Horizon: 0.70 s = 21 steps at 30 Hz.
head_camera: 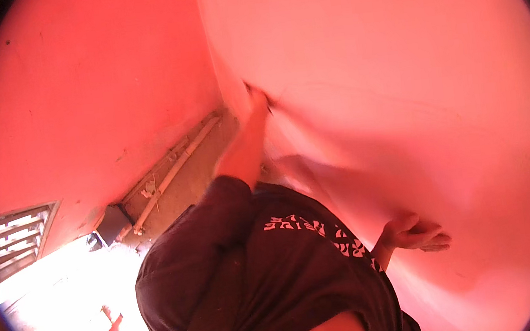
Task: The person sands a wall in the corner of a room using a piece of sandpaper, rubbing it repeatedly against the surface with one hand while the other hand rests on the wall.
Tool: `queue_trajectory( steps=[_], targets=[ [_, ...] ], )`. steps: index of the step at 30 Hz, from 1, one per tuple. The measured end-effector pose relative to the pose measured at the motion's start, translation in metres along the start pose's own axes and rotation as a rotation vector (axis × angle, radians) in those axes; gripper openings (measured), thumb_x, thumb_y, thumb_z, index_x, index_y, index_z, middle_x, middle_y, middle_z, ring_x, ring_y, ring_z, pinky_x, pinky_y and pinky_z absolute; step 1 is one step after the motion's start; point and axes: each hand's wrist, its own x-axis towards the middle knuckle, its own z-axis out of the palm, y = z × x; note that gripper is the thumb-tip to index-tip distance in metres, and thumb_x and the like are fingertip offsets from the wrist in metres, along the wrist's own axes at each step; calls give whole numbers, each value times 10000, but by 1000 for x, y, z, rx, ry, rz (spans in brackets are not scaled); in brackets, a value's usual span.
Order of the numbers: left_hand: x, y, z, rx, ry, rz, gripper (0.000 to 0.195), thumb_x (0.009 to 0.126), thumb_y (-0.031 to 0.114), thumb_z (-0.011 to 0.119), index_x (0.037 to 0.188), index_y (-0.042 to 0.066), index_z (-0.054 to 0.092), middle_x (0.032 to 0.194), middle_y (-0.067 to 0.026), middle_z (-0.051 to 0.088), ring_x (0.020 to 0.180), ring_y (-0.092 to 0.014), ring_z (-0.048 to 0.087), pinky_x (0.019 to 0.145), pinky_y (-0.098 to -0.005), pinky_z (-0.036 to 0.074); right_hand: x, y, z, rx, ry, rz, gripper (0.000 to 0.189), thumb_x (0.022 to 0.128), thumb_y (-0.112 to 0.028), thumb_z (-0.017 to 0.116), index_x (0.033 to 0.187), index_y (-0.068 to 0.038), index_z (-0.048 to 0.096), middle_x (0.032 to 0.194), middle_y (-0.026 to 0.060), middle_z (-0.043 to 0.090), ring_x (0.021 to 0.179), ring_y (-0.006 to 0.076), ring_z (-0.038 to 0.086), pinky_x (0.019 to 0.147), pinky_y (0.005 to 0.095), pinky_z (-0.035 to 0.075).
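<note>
My left hand [259, 99] is at the end of my outstretched arm, against the pink-red wall [378, 47] near the room's corner. It is blurred and grips a thin dark-edged object [268, 103], whose ends show on both sides of the hand; its exact kind cannot be told. On the right, my right hand [415, 234] hangs beside the same wall with its fingers loosely bent and apart, holding nothing that I can see. Between the two is my torso in a dark printed T-shirt [256, 263]. Shadows of my body and arm fall across the wall.
A second red wall [92, 86] meets the first at the corner. Along its foot lies a long pole or pipe [176, 172], with a dark box-like object [114, 225] near its end. A slatted grille [16, 240] is low at left, above a brightly lit floor [79, 291].
</note>
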Motion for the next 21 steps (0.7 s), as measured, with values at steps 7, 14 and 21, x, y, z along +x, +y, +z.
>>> queue_trajectory(
  steps=[7, 14, 21],
  targets=[
    [16, -18, -8, 30, 73, 14, 557, 1089, 289, 284, 1606, 88, 227, 1649, -114, 274, 1496, -278, 282, 1229, -382, 228, 13, -25, 7, 166, 10, -115, 504, 1004, -252, 532, 1441, -2, 500, 1631, 239, 267, 1549, 441, 71, 1214, 590, 12],
    [-47, -80, -6, -67, 73, -47, 557, 1092, 317, 276, 1600, 91, 236, 1628, -110, 302, 1476, -269, 308, 1217, -377, 250, -13, -48, 23, 243, -23, -122, 478, 1004, -252, 504, 1379, 42, 541, 1591, 276, 324, 1549, 443, 57, 1224, 553, -38],
    [67, 4, -40, -120, 67, 76, 558, 1095, 345, 268, 1593, 94, 245, 1608, -106, 330, 1455, -260, 334, 1205, -372, 272, -26, -47, 33, 341, -1, -186, 474, 994, -240, 503, 1332, 89, 551, 1517, 296, 430, 1533, 458, 131, 1233, 525, -60]
  ],
)
